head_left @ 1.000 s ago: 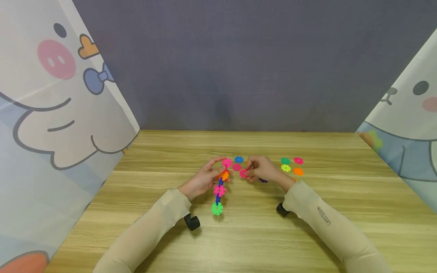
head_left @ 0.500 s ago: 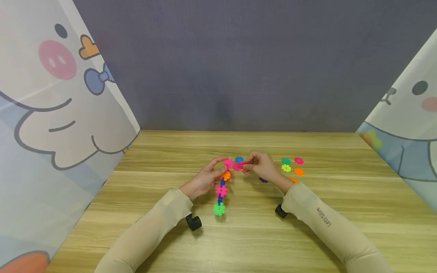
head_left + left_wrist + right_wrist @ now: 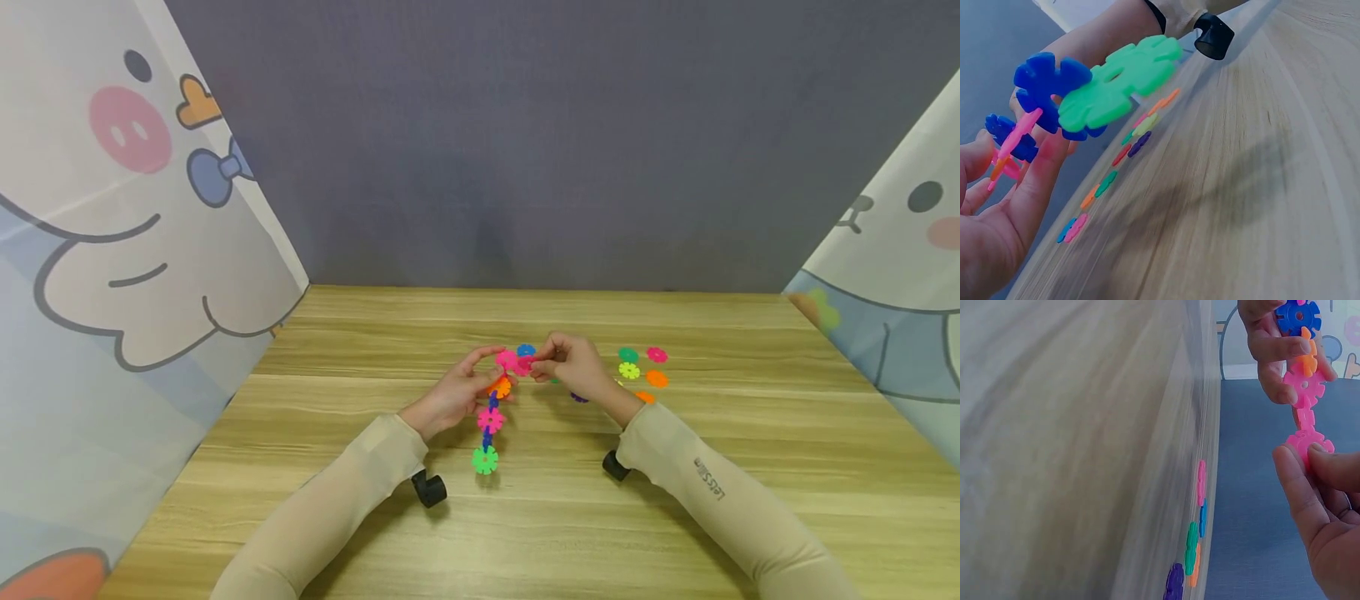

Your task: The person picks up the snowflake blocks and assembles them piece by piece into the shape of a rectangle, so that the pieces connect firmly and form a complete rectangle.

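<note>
A chain of interlocking notched plastic discs hangs from my left hand (image 3: 455, 392), which grips it near its upper end. From the bottom it runs through a green disc (image 3: 485, 460), a blue disc (image 3: 1052, 90), a pink disc (image 3: 491, 419), another blue disc (image 3: 1299, 316) and an orange disc (image 3: 499, 387) to more pink ones at the top. My right hand (image 3: 581, 367) pinches a pink disc (image 3: 1310, 444) between thumb and forefinger. That disc meets the edge-on pink disc (image 3: 1305, 419) at the chain's upper end; how firmly they join I cannot tell.
Loose discs lie flat on the wooden table (image 3: 525, 533): a blue one (image 3: 526, 350) behind the hands, a purple one (image 3: 579, 397) under the right wrist. Farther right are teal (image 3: 628, 355), yellow (image 3: 629, 370), pink (image 3: 657, 355) and orange (image 3: 657, 378) ones. A grey panel (image 3: 480, 167) rises behind.
My right hand has moved up and slightly left, bringing its pink disc against the chain's upper end. The left hand and chain have shifted slightly right.
</note>
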The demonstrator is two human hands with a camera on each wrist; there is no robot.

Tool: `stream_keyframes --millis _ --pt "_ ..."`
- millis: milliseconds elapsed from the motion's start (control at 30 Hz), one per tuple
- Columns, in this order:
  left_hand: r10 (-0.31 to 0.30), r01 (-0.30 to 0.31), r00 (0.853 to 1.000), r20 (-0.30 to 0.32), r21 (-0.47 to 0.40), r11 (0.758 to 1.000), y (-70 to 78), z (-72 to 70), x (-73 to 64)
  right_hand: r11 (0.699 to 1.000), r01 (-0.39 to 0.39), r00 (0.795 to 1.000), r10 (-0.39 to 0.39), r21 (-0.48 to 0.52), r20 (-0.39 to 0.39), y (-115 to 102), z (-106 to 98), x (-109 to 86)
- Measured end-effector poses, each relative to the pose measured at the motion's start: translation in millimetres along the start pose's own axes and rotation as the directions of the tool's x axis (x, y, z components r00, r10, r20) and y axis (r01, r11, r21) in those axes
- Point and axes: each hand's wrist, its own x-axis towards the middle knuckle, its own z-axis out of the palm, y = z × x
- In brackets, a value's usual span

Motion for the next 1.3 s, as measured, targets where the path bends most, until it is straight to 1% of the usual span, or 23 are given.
stream_keyframes --millis 167,367,467,667,1000,1300 --pt "-0.001 0.001 1.000 -0.002 0.002 1.000 1.0 1.3 1.6 1.000 -0.002 1.000 0.002 -0.031 -0.018 -3.7 1.8 -0.4" --pt "-0.008 0.008 1.000 -0.017 0.008 1.000 0.8 1.6 3.6 0.999 -0.002 0.999 0.001 -0.034 -0.034 -6.1 4.0 -0.5" --pt "-0.014 0.014 1.000 -0.023 0.008 1.000 0.3 2.1 3.7 0.999 0.007 1.000 -0.008 -0.051 -0.029 -7.5 4.5 0.0" --pt "-0.002 0.002 1.000 -0.026 -0.001 1.000 -1.4 2.9 4.1 0.997 0.001 1.000 -0.003 -0.076 -0.025 -8.3 4.8 0.7" --pt "-0.008 0.008 0.999 -0.034 -0.005 1.000 -2.4 3.8 4.3 0.997 0.030 0.999 -0.031 -0.066 -0.024 -5.2 7.6 0.4" --pt "-0.014 0.013 0.999 -0.036 -0.031 0.999 -6.3 4.0 5.3 0.999 0.024 0.999 -0.025 -0.043 -0.022 -2.6 10.1 -1.0"
